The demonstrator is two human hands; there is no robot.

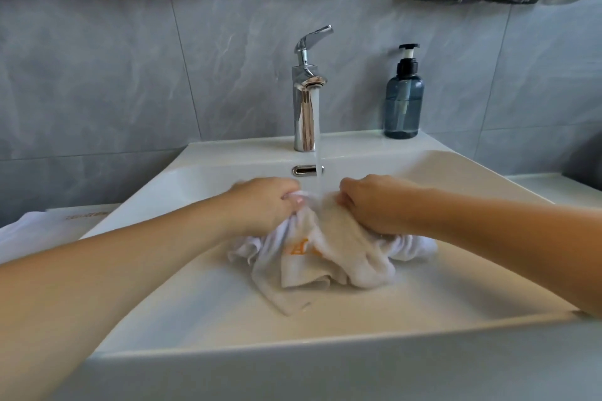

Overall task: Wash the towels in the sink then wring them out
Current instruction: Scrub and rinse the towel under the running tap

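Both hands, left hand (pixel 264 205) and right hand (pixel 374 202), grip a bunched white towel (pixel 329 257) under the faucet (pixel 306 88) stream. Best to rub the gathered folds together inside the sink (pixel 208 312).

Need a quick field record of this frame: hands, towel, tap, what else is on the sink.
left hand: grips the white towel
right hand: grips the same towel
towel: bunched, inside the sink, orange print showing
faucet: running, stream lands on the towel between the hands
soap dispenser: blue, upright on the sink ledge, right of the faucet
white cloth: left of the sink
stage: washing, not yet wringing
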